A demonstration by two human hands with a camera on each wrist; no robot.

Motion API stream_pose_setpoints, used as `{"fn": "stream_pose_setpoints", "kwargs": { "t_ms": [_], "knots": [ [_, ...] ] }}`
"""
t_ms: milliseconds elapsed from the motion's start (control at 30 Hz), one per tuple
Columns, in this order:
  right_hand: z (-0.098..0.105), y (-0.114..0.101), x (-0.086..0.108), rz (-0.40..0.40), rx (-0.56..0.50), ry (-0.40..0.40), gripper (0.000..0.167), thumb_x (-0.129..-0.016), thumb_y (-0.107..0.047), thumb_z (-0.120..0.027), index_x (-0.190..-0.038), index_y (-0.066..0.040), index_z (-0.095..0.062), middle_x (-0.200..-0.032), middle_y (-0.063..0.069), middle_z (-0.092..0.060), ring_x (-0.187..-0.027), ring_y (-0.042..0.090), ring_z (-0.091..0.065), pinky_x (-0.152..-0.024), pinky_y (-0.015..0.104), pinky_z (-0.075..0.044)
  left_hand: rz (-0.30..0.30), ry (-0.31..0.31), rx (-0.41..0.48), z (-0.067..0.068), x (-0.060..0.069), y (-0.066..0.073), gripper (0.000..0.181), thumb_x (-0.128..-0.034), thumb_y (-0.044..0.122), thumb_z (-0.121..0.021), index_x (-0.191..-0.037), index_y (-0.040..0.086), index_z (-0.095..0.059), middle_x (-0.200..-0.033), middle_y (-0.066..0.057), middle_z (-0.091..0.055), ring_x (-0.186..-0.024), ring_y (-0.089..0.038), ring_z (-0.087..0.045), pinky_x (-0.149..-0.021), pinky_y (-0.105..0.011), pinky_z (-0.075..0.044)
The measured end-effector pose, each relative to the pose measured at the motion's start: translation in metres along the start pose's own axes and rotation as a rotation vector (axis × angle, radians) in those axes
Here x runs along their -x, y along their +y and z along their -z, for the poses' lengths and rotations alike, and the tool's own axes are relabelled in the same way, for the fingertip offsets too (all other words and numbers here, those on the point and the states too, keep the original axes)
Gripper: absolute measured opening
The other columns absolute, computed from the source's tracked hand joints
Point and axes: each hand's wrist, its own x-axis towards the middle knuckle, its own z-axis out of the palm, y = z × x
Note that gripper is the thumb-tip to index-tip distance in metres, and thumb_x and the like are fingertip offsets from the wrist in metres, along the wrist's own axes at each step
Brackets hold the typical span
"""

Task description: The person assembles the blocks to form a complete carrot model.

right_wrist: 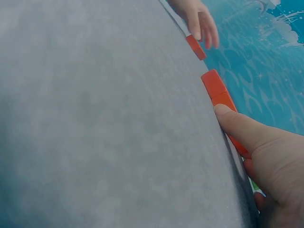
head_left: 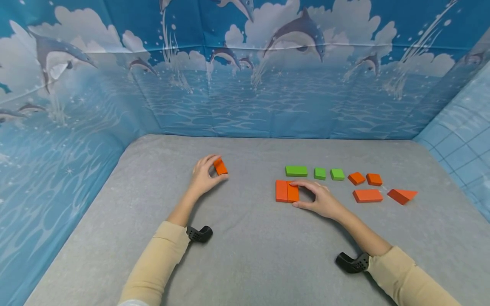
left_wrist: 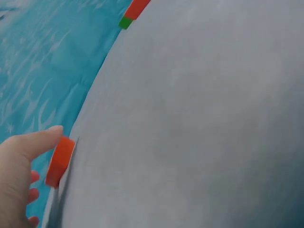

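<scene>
On the left part of the grey table, my left hand pinches an orange block between thumb and fingers; the left wrist view shows the thumb at one end of that block. Right of centre, two orange-red blocks lie side by side and touching. My right hand grips the right one by its far and near ends, while the left one lies against it. In the right wrist view the thumb of my right hand presses on the near side of the pair.
Behind the pair lie a long green block and two small green ones. To the right are two small orange blocks, a long orange block and an orange wedge. A dolphin-print curtain stands behind.
</scene>
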Motion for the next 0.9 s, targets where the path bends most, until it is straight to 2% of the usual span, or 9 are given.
{"fn": "stream_pose_setpoints", "kwargs": {
  "t_ms": [233,533,733,900],
  "knots": [
    [-0.001,0.000,0.000,-0.002,-0.002,-0.005,0.054,-0.075,-0.019,-0.076,-0.124,-0.008,-0.056,-0.126,0.012,-0.055,-0.117,0.032,-0.046,-0.094,0.056,-0.030,0.057,-0.042,-0.036,0.002,0.007,-0.013,0.064,-0.0769,0.037,-0.072,-0.132,0.015,-0.050,-0.136,-0.010,-0.044,-0.125,-0.033,-0.034,-0.103,-0.054,-0.018],
    [-0.001,0.000,-0.001,0.023,-0.002,0.004,0.054,-0.074,-0.017,-0.076,-0.123,-0.007,-0.056,-0.125,0.012,-0.055,-0.116,0.031,-0.047,-0.093,0.053,-0.033,0.053,-0.030,-0.088,-0.001,0.007,-0.014,0.057,-0.0813,0.037,-0.068,-0.131,0.014,-0.052,-0.134,-0.012,-0.047,-0.123,-0.034,-0.038,-0.103,-0.054,-0.019],
    [-0.002,0.000,-0.001,0.021,0.002,0.002,0.055,-0.074,-0.017,-0.076,-0.124,-0.007,-0.056,-0.126,0.012,-0.054,-0.116,0.031,-0.047,-0.093,0.053,-0.033,0.056,0.001,-0.047,-0.002,0.006,-0.014,0.054,-0.0809,0.035,-0.069,-0.129,0.014,-0.054,-0.132,-0.011,-0.050,-0.121,-0.032,-0.041,-0.102,-0.053,-0.021],
    [-0.002,0.001,0.000,0.021,-0.001,0.005,0.055,-0.074,-0.017,-0.076,-0.124,-0.007,-0.056,-0.126,0.012,-0.054,-0.116,0.032,-0.047,-0.093,0.054,-0.032,0.034,0.018,0.021,-0.003,0.003,-0.002,0.055,-0.0792,0.035,-0.071,-0.127,0.014,-0.056,-0.130,-0.009,-0.052,-0.120,-0.029,-0.042,-0.102,-0.050,-0.025]
  ]
}}
